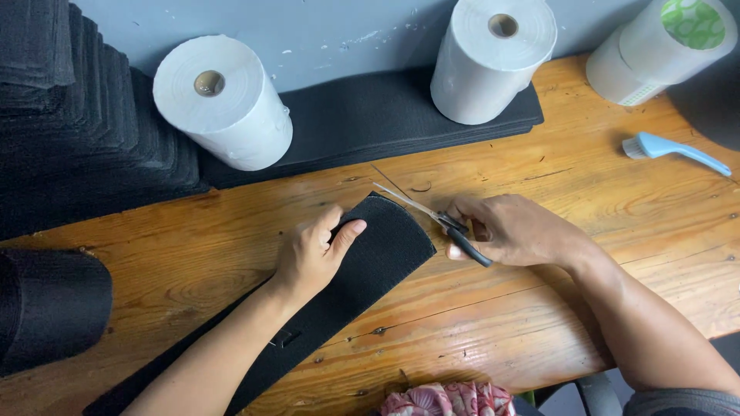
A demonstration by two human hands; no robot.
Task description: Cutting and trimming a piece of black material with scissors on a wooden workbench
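A black felt strip (362,266) is pressed flat on the wooden worktop (539,308) by the left hand (312,250). Scissors (439,219) are gripped by the right hand (512,229), blades at the strip's rounded end.

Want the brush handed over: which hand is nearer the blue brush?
Right. The right hand, holding scissors, lies left of and below the blue brush; the left hand, pressing the black strip, sits farther away.
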